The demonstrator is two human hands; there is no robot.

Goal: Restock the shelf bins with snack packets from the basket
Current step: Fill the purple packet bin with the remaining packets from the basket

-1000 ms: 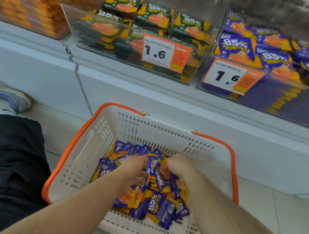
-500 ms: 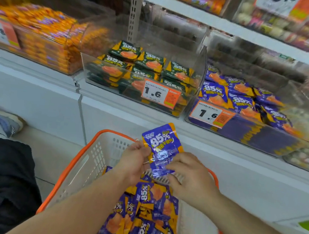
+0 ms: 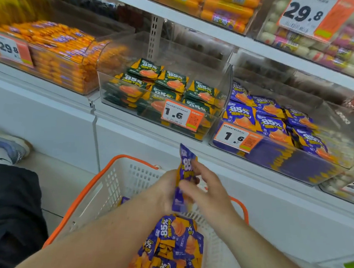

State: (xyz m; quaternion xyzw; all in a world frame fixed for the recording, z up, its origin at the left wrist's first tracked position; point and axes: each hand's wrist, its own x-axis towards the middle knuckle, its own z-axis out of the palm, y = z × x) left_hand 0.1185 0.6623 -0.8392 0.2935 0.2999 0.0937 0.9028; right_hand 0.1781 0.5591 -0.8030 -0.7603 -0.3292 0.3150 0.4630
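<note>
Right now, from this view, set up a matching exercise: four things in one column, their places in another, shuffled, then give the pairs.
Things
1. held purple packet
2. green packets
3. white basket
4. orange sausages

Places
A. clear bin furthest left on the shelf
B. on the floor below the shelf, purple packets inside
C. middle clear bin with a 1.6 tag
D. between the left hand and right hand, above the basket

Pairs: 1-D, 2-C, 3-B, 4-A
</note>
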